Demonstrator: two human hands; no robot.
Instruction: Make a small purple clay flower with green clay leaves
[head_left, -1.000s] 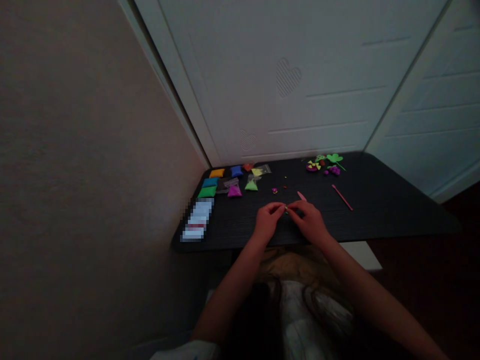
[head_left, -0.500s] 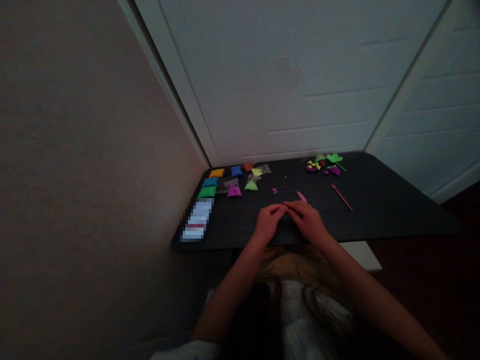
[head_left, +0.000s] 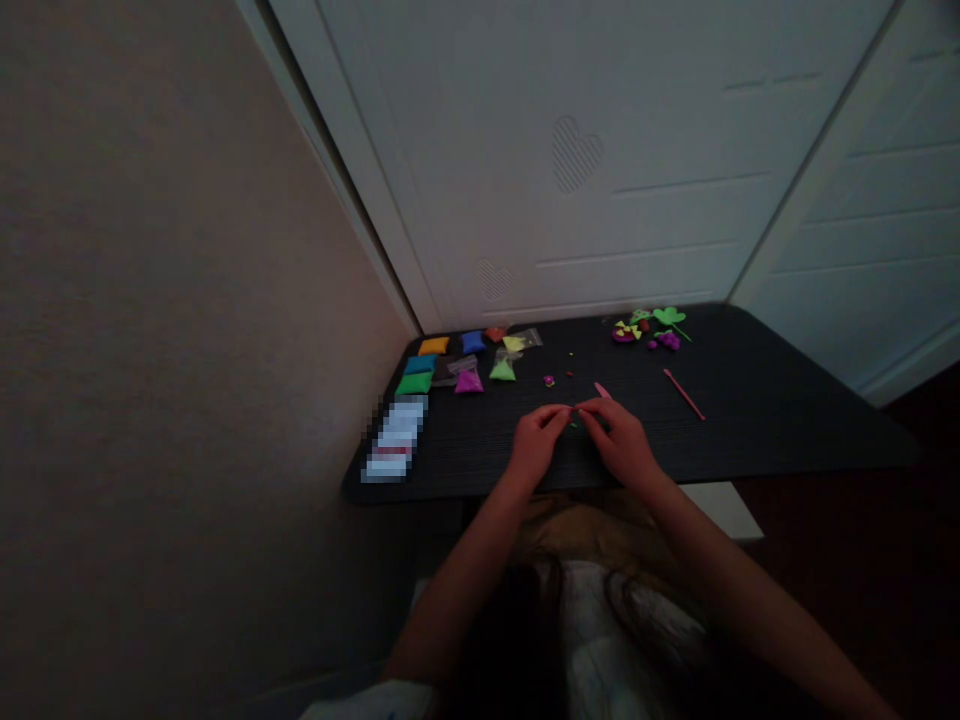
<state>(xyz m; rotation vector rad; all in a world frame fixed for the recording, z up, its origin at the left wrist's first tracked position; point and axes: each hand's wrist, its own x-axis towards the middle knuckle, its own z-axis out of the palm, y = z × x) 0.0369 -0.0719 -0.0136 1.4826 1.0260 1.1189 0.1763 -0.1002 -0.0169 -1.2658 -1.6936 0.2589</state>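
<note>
My left hand (head_left: 541,432) and my right hand (head_left: 613,432) meet fingertip to fingertip over the black table, both closed in a pinch. What lies between the fingertips is too small and dark to make out. Just below them a tiny green piece (head_left: 574,425) shows. Past my right fingers pokes the tip of a pink tool (head_left: 602,390), partly hidden by that hand. A little beyond my hands lie a small purple clay piece (head_left: 549,381) with some yellow on it, a red bit (head_left: 569,374) and a tiny yellow bit (head_left: 571,354).
Bags of coloured clay lie at the back left, among them a magenta bag (head_left: 469,381) and a light green bag (head_left: 503,370). A blurred-out white item (head_left: 395,440) is at the left edge. Right are a pink stick (head_left: 684,394), a green clover shape (head_left: 670,318) and purple clay (head_left: 668,342).
My fingertips have shifted slightly, still close together. A tiny green piece now shows beneath them. Other things on the table stay where they were.
</note>
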